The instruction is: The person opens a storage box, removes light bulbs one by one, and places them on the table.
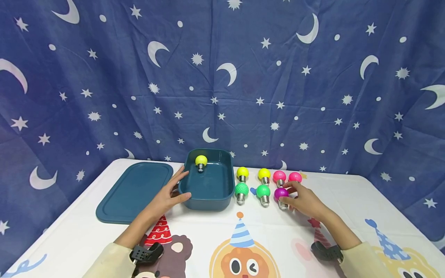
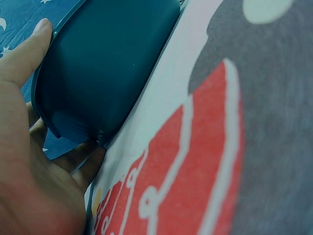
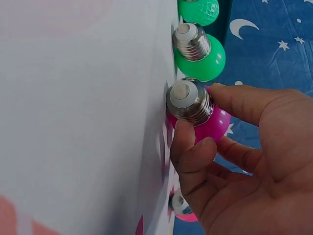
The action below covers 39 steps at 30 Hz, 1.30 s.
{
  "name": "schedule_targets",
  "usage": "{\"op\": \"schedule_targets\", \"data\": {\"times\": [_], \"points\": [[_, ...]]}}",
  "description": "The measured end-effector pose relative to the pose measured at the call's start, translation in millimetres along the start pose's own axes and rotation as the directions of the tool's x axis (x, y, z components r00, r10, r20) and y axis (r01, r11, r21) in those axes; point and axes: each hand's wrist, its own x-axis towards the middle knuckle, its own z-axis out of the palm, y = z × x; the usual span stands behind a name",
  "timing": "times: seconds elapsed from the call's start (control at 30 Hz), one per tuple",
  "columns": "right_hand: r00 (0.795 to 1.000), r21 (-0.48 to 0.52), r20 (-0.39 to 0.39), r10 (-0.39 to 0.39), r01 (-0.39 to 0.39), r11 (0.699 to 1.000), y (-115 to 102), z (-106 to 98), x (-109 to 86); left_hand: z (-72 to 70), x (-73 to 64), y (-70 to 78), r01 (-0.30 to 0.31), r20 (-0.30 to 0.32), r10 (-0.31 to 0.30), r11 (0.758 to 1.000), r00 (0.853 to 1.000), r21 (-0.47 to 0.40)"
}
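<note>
A dark teal plastic box stands upright near the middle of the table, with one yellow light bulb lying inside. My left hand rests at the box's left front corner, thumb along its front rim and fingers spread beside the left wall. On the right, my right hand pinches a purple light bulb between thumb and fingers, its metal base toward me and close over the tablecloth. Green bulbs lie in the same row, between it and the box.
Behind them runs a row of yellow bulbs and pink bulbs. A flat teal lid lies left of the box. The white tablecloth has printed party figures; a blue star-and-moon curtain hangs behind the table.
</note>
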Motion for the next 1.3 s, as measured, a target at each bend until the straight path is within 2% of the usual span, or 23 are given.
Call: {"op": "schedule_targets", "data": {"times": [0.43, 0.97, 1.3], "points": [[0.999, -0.021, -0.010, -0.038, 0.038, 0.999, 2.7, -4.2, 2.2, -0.4, 0.0, 0.0, 0.014, -0.001, -0.014, 1.000, 1.000, 0.017], [1.000, -0.032, -0.015, 0.013, -0.014, 0.999, 4.3, -8.0, 2.2, -0.6, 1.4, -0.9, 0.015, -0.001, -0.015, 0.999, 1.000, 0.041], [1.000, -0.035, -0.008, 0.000, 0.000, 0.999, 5.4, -9.9, 1.6, -1.1, 0.9, -0.8, 0.031, -0.004, -0.030, 0.999, 1.000, 0.034]]}}
